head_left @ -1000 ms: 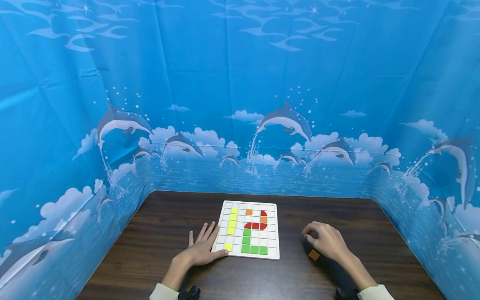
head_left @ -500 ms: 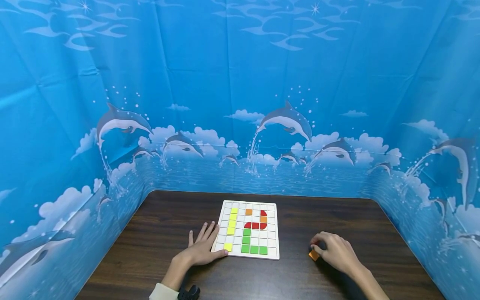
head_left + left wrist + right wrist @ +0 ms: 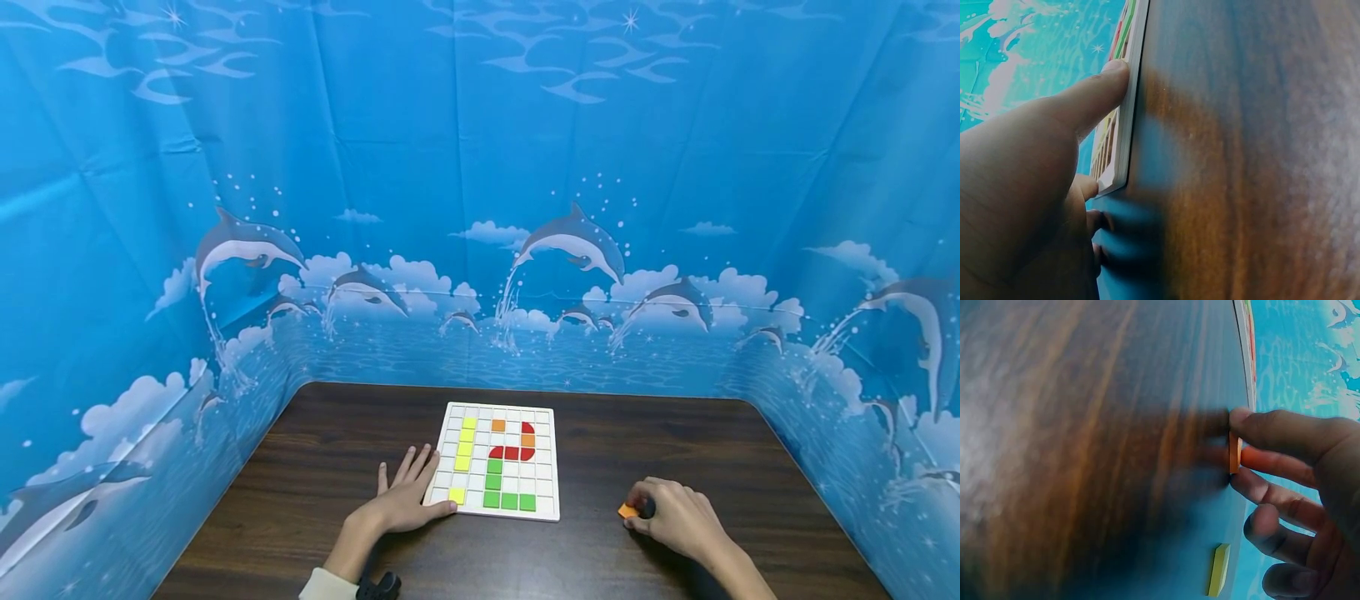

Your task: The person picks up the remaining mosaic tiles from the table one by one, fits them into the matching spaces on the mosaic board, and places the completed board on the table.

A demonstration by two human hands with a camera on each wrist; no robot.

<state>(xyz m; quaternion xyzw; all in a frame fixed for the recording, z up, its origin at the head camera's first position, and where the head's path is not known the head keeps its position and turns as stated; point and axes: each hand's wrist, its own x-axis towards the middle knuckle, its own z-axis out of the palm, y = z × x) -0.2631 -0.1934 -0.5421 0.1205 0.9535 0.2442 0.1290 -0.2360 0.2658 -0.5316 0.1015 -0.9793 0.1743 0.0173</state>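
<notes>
A white square grid board [image 3: 543,475] lies on the dark wood table. Colored tiles on it include a column of yellow tiles [image 3: 466,444], an orange tile [image 3: 498,426], red pieces [image 3: 512,453] and green tiles [image 3: 492,482]. My left hand [image 3: 405,498] rests with spread fingers at the board's left side, its thumb on the near edge beside a lone yellow tile [image 3: 457,496]. Right of the board, my right hand [image 3: 678,517] pinches an orange square tile [image 3: 1234,452] between thumb and fingers, low over the table.
In the right wrist view a loose yellow tile [image 3: 1218,570] lies on the table beyond the curled fingers; the hand hides it from the head view. A blue dolphin-print curtain [image 3: 480,350] encloses the table [image 3: 352,417] at the back and sides.
My right hand has shifted right and nearer, come down at the loose orange tile and taken hold of it. My left hand and the board have stayed in place.
</notes>
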